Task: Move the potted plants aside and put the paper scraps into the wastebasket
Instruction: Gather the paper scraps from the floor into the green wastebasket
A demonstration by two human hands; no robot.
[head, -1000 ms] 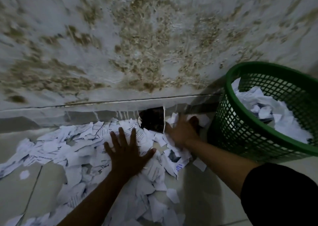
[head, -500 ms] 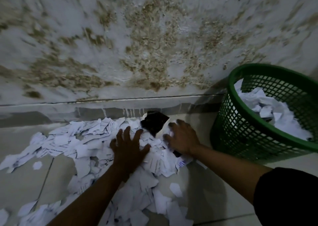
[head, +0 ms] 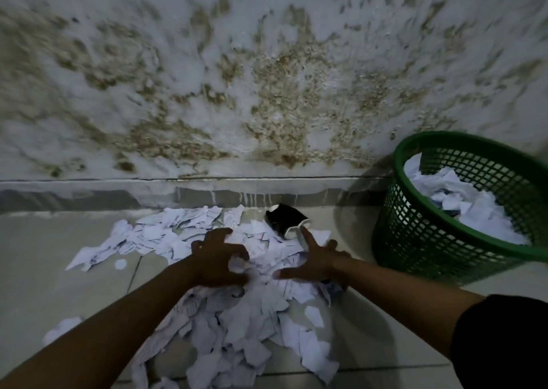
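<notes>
White paper scraps [head: 237,323] lie in a long heap on the tiled floor, from the wall's foot toward me. My left hand [head: 218,259] is on the heap with its fingers curled into the scraps, gripping some. My right hand [head: 315,259] rests on the heap just to the right, fingers and thumb spread. A green mesh wastebasket [head: 415,240] stands tilted at the right, partly filled with paper [head: 474,208]. No potted plant is in view.
A black scrap with a white edge [head: 284,215] lies at the heap's far end by the wall. The stained wall [head: 267,92] closes off the back. Bare floor tiles [head: 44,255] stretch to the left, with a few stray scraps [head: 60,328].
Both hands have drawn back toward me over the heap. My left hand went from flat to curled into the scraps, and my right hand spread its fingers.
</notes>
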